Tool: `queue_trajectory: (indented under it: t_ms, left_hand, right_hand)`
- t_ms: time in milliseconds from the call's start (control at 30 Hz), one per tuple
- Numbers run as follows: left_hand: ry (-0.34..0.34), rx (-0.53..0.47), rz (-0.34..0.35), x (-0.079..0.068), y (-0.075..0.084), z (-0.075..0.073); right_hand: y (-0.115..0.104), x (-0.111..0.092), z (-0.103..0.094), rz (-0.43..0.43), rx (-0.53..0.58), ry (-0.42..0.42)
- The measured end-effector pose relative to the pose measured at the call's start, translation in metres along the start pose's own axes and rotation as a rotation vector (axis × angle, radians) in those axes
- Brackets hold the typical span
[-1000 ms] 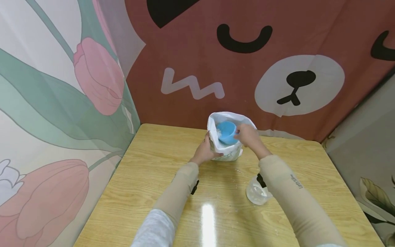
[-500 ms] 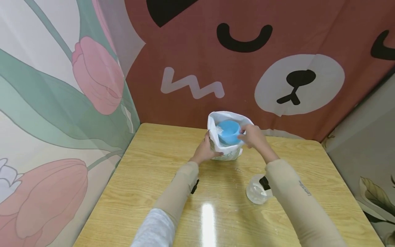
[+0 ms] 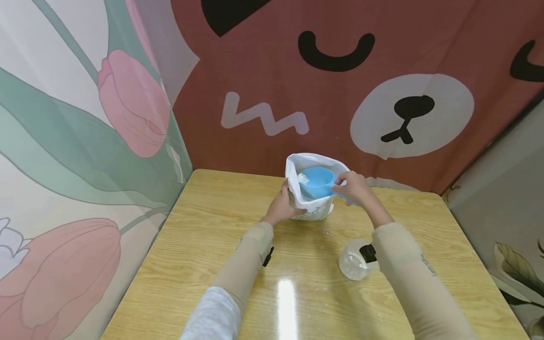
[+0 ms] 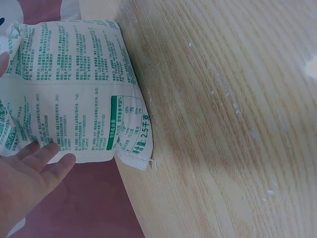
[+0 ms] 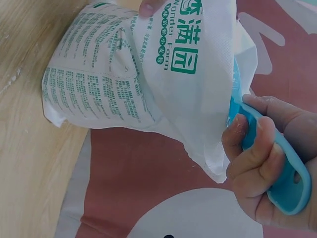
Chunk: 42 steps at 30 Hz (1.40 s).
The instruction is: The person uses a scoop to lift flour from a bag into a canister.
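A white flour bag (image 3: 313,211) with green print stands at the back of the table, its mouth folded open. My left hand (image 3: 280,208) holds the bag by its left side; in the left wrist view its fingers (image 4: 42,158) lie spread against the print. My right hand (image 3: 356,188) grips the handle of a blue scoop (image 3: 318,179), whose bowl sits in the bag's mouth. The hollow handle (image 5: 292,186) runs back past the curled fingers in the right wrist view. A white clump (image 3: 302,178) shows at the bowl's left edge. The flour deeper in the bag is hidden.
A clear round container (image 3: 352,264) stands on the wooden table (image 3: 204,236), partly overlapped by the black wrist camera (image 3: 368,253). White specks (image 4: 237,106) lie scattered on the wood. A curtain with a bear print (image 3: 272,156) hangs right behind the bag.
My right hand has drawn the scoop to the right within the bag's mouth, and its handle now shows past the hand. The left hand and the bag have stayed in place.
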<state>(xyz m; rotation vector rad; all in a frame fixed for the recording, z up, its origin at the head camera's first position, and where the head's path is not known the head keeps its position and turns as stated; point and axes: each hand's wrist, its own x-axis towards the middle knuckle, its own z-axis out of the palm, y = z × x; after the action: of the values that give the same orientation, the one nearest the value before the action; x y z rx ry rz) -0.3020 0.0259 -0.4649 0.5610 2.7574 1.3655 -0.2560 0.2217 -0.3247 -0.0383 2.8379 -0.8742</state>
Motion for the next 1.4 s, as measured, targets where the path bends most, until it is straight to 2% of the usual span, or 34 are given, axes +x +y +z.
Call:
queue_trajectory:
  t_ms: [233,500,867,1400]
  left_hand:
    - [0.013,-0.01,0.017,0.001,-0.004,0.001]
    - [0.003,0.008,0.008,0.001,-0.003,0.0]
    - [-0.005,0.018,-0.021,0.002,-0.004,0.002]
    - [-0.003,0.025,-0.016,0.003,-0.007,0.002]
  right_hand:
    - [0.002,-0.001,-0.003,0.024,-0.001,-0.031]
    - [0.001,-0.004,-0.005,0.038,0.005,-0.021]
    - [0.0,-0.013,-0.01,0.027,0.055,-0.013]
    - [0.005,-0.019,-0.009,0.006,0.103,0.007]
